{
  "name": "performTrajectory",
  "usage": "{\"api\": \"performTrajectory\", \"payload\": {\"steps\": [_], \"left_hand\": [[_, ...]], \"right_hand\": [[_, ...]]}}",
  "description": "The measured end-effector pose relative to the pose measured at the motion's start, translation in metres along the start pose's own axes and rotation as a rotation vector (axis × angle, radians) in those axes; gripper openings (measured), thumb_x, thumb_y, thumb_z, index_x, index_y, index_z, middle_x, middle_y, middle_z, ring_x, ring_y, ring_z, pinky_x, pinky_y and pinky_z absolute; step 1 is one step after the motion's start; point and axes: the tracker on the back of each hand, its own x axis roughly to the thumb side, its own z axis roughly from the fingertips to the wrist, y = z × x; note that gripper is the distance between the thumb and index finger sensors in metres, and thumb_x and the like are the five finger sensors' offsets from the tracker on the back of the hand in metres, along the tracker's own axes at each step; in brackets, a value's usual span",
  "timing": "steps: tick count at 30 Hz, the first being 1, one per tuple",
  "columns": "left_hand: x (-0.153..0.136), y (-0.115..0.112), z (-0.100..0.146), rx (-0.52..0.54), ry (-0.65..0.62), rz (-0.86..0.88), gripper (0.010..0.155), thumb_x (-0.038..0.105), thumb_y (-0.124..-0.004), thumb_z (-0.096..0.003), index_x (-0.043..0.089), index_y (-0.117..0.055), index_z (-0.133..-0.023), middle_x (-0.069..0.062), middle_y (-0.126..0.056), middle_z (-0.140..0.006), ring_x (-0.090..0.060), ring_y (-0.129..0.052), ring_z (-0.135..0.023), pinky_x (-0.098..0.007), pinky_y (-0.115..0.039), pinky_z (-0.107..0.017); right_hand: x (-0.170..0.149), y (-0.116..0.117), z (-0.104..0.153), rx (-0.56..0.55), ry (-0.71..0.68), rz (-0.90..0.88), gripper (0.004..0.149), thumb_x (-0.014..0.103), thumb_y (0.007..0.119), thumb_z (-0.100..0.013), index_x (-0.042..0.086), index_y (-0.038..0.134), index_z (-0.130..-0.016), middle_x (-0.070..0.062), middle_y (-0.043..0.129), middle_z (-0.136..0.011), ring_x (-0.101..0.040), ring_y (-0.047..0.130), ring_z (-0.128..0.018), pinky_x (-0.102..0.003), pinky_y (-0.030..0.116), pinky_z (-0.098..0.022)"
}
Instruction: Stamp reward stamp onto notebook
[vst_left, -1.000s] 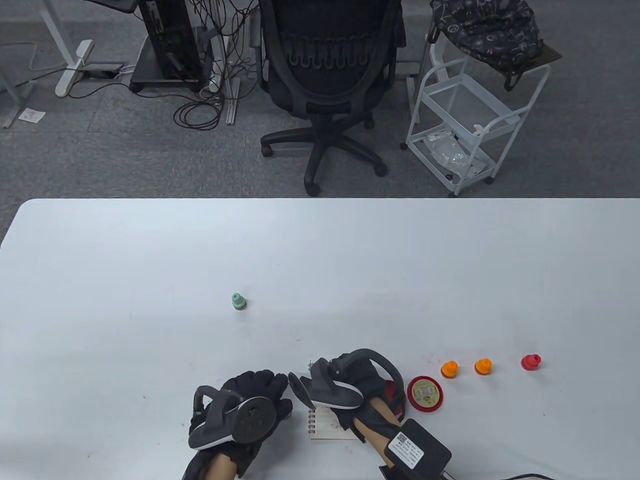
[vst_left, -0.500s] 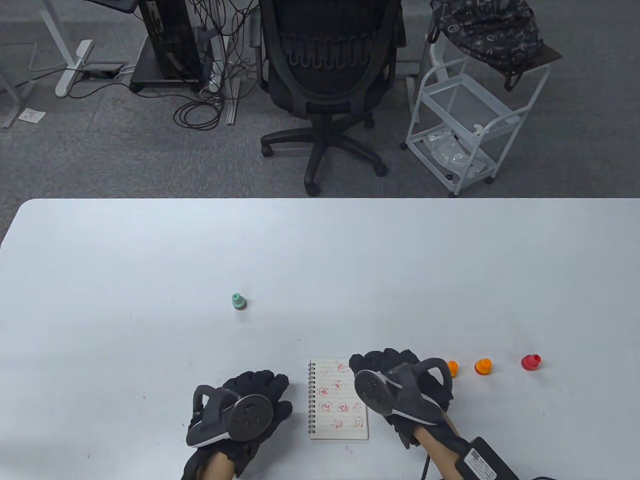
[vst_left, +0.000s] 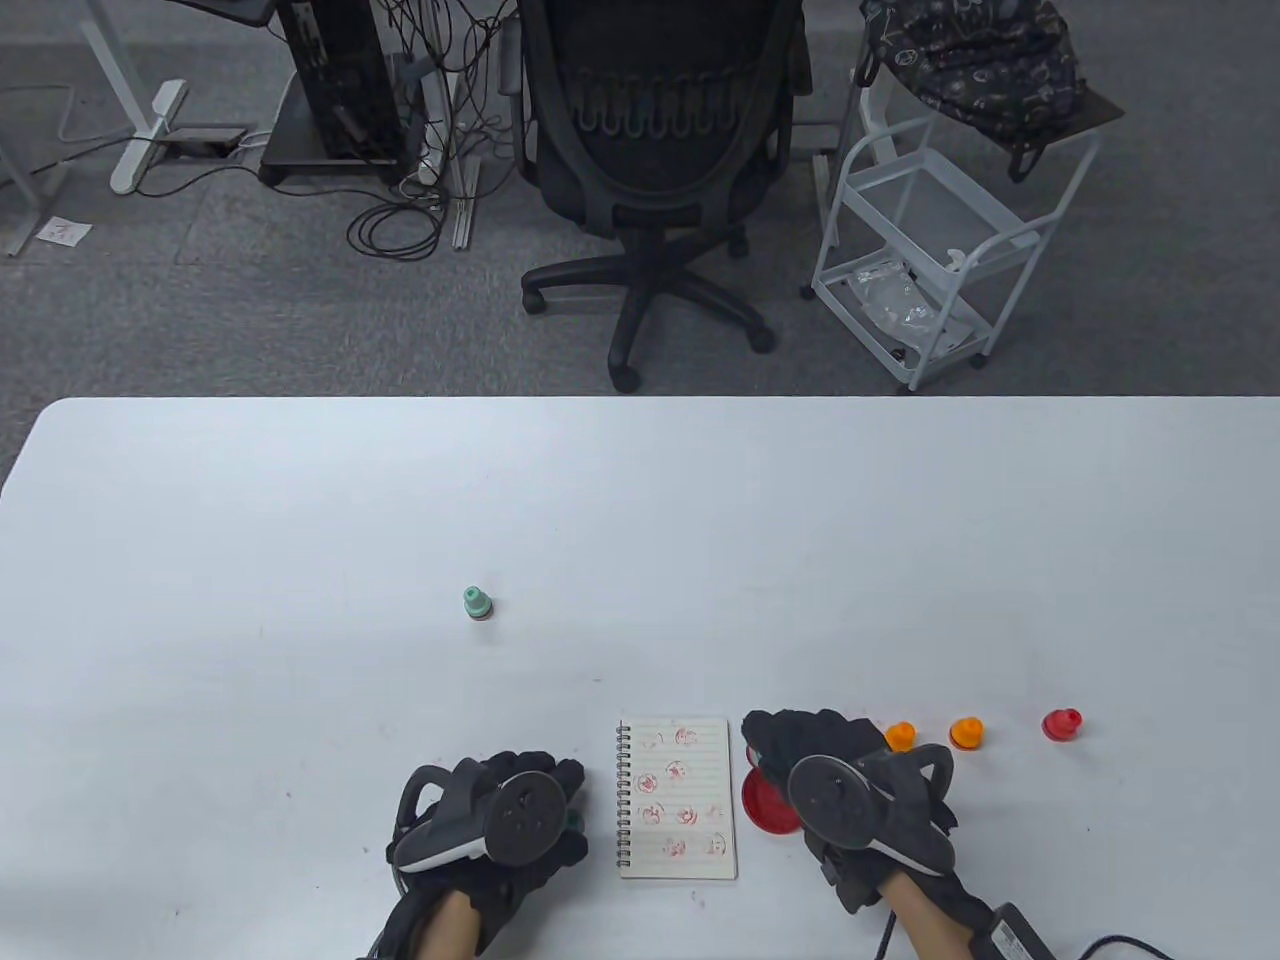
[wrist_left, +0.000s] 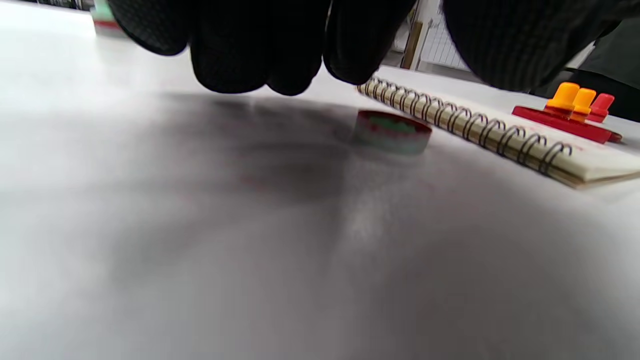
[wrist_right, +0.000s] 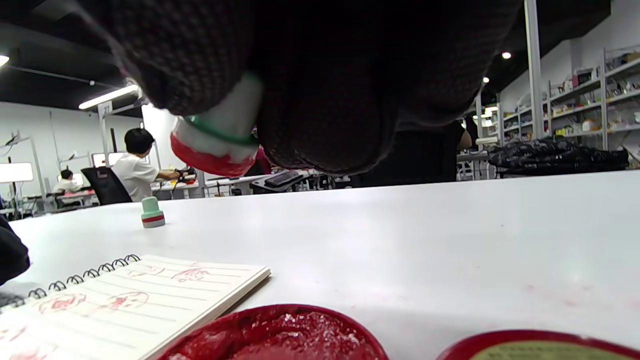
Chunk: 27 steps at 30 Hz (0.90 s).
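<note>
The spiral notebook (vst_left: 676, 797) lies open near the table's front edge, its page covered with several red stamp marks; it also shows in the right wrist view (wrist_right: 125, 300). My right hand (vst_left: 800, 750) is just right of it and pinches a small green-and-white stamp with a red base (wrist_right: 215, 145). It holds the stamp a little above the open red ink pad (wrist_right: 275, 335), which is partly hidden under the hand in the table view (vst_left: 762, 800). My left hand (vst_left: 520, 810) hovers left of the notebook and holds nothing; a small red-and-green cap (wrist_left: 392, 131) lies on the table below its fingers (wrist_left: 250, 55).
A second green stamp (vst_left: 477, 602) stands mid-table. Two orange stamps (vst_left: 900, 737) (vst_left: 966, 733) and a red stamp (vst_left: 1062, 724) stand in a row right of my right hand. The ink pad's lid (wrist_right: 540, 345) lies beside the pad. An office chair (vst_left: 660, 150) is beyond the table.
My right hand has moved right, off the notebook to above the ink pad, uncovering the stamped page. My left hand has shifted slightly right.
</note>
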Motion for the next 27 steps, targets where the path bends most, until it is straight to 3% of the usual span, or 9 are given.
{"api": "performTrajectory", "payload": {"steps": [7,18,23,27], "left_hand": [[0.008,-0.009,-0.007,-0.125,0.033,-0.052,0.079,0.047,-0.083,-0.047,0.01,-0.056,-0.112,-0.023,-0.05,-0.109,-0.054,-0.052,-0.092,-0.068,-0.046,-0.07],[0.013,-0.009,-0.012,-0.057,0.033,-0.131,0.065,0.035,-0.086,-0.0434,0.015,-0.066,-0.102,-0.018,-0.064,-0.102,-0.052,-0.063,-0.086,-0.066,-0.054,-0.067],[0.014,-0.008,-0.013,-0.051,0.035,-0.149,0.064,0.031,-0.084,-0.0454,0.015,-0.064,-0.104,-0.017,-0.067,-0.1,-0.051,-0.067,-0.085,-0.065,-0.057,-0.066],[0.015,0.003,-0.007,0.059,0.017,-0.047,0.063,0.027,-0.082,-0.0469,0.016,-0.06,-0.105,-0.018,-0.074,-0.1,-0.054,-0.082,-0.081,-0.063,-0.071,-0.059]], "right_hand": [[0.006,0.002,0.001,0.025,-0.039,0.019,0.047,0.037,0.083,-0.034,0.03,0.085,-0.079,0.001,0.097,-0.075,-0.018,0.103,-0.056,-0.037,0.086,-0.047],[0.009,0.005,0.001,0.049,-0.062,0.023,0.046,0.037,0.083,-0.034,0.03,0.085,-0.079,0.001,0.097,-0.075,-0.017,0.104,-0.055,-0.037,0.086,-0.047],[0.01,0.006,0.001,0.045,-0.069,0.011,0.046,0.037,0.083,-0.034,0.029,0.085,-0.079,0.001,0.097,-0.075,-0.017,0.104,-0.055,-0.037,0.086,-0.047],[0.017,0.004,0.003,0.045,-0.079,-0.114,0.047,0.037,0.082,-0.034,0.029,0.084,-0.08,0.001,0.098,-0.074,-0.018,0.104,-0.055,-0.037,0.086,-0.046]]}}
